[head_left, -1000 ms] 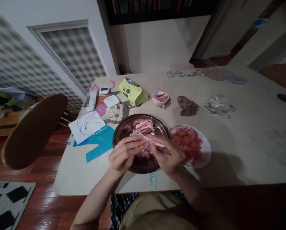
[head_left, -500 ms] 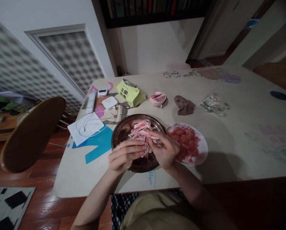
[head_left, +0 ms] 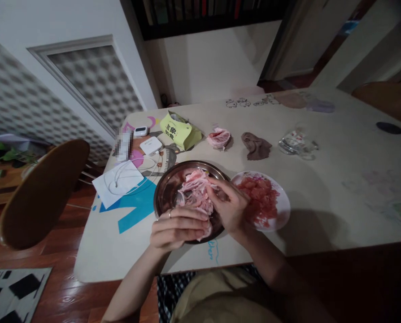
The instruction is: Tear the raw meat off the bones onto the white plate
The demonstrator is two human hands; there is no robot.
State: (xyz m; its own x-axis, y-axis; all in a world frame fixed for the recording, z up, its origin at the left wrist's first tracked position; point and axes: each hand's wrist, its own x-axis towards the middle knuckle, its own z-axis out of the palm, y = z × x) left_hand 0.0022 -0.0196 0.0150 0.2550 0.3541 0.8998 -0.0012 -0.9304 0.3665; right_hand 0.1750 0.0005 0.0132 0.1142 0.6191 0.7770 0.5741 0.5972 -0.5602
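Over a round metal bowl I hold an opened pink pomelo, its pale membranes torn and spread. My left hand is closed round its lower edge, fingers laid together across it. A ring shows on one of its fingers. My right hand pinches the pomelo's right side with thumb and fingers; the fingertips are partly hidden. Right of the bowl, a white plate bears loose reddish pomelo flesh. My right hand and wrist overlap the plate's left side in view.
Behind the bowl lie a yellow-green packet, a pink piece of pomelo rind, a brown cloth and clear crumpled plastic. At left are a white box, paper and a cable. A wooden chair stands beside the table.
My left hand has moved down towards me, drawing the pomelo's lower part apart from the rest, so more of its inside shows. My right hand stays nearly in place. The view has shifted slightly.
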